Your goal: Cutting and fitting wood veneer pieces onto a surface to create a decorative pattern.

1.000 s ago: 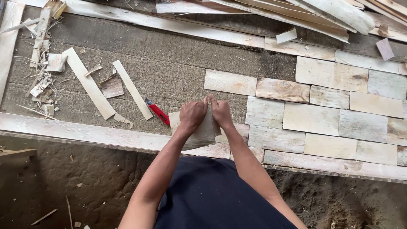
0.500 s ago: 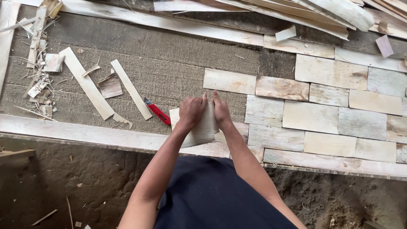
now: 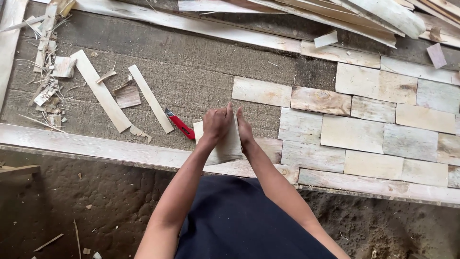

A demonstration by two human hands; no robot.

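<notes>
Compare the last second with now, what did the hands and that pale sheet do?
Very little. The left hand and right hand keep the pale wood sheet pinched between them; the sheet has tipped a bit more upright, with the grip unchanged. The red utility knife, the loose strips and the laid veneer pieces stayed put.
</notes>
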